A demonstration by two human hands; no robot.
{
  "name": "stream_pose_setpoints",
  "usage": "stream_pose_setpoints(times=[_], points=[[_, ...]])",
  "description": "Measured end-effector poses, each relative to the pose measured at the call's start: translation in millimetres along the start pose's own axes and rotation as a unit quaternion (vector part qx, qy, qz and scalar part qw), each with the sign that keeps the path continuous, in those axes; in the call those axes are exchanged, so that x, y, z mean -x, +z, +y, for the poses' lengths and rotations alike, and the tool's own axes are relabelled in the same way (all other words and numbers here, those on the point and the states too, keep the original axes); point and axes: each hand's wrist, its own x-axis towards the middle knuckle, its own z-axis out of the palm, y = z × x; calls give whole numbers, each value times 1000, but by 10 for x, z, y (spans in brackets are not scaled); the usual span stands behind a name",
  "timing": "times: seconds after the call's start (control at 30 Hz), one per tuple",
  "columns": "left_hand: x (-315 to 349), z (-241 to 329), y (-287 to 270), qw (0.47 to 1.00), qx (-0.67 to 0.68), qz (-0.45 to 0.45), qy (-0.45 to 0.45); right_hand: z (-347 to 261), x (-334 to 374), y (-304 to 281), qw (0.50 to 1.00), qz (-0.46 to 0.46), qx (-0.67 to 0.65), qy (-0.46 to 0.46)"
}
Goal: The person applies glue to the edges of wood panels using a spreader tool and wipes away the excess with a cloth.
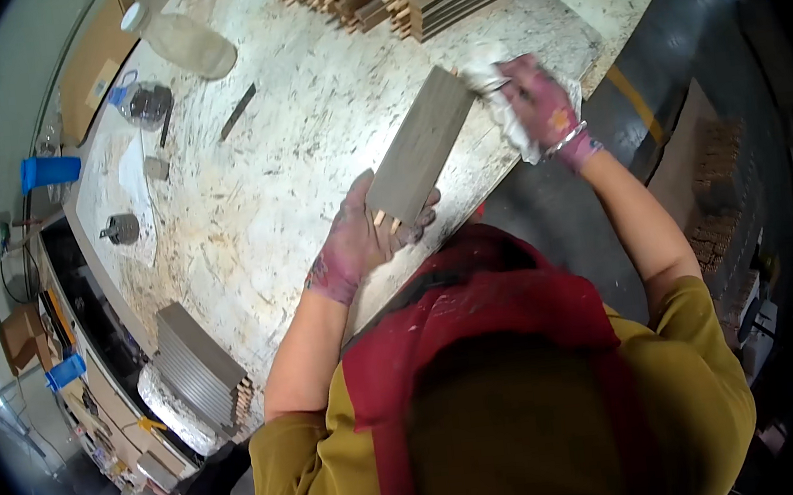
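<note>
While my left grip (357,237) clamps the grey board (421,150) by the near edge of the bench (276,183), my right grip (541,108) clutches a white cloth (511,127), wiping, I judge, needing an even stroke next.

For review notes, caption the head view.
Left hand holds a doweled gray board; right hand holds white cloth near its far end.

2 hands (358,240) (543,104) hold 1 panel (420,145) and 1 cloth (504,115).
</note>
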Motion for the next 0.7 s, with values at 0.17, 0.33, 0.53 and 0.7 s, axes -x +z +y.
stream_pose_setpoints(times=[0.17,0.33,0.53,0.7], points=[[114,-113,-53,999,46,5,14,-1207,95,327,921,-334,-66,-191],[359,-33,-196,999,8,-31,-27,142,-116,464,997,-30,74,-23],[688,228,-265,871,-434,212,87,128,-178,290,999,-14,39,22],[273,40,244,561,-766,274,157,141,-166,313,999,4,38,23]])
